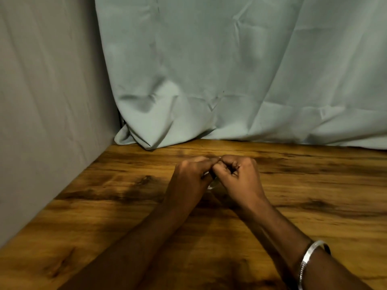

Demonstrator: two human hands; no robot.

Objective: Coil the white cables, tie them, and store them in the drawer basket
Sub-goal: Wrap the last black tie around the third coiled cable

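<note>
White cable (210, 186) shows only as small pale slivers between our two hands, just above the wooden worktop (117, 185); its axis and heading cannot be determined. Our left hand (191, 174) and right hand (236, 172) meet knuckle to knuckle, fingers curled tightly, pinching the cable between them.
</note>
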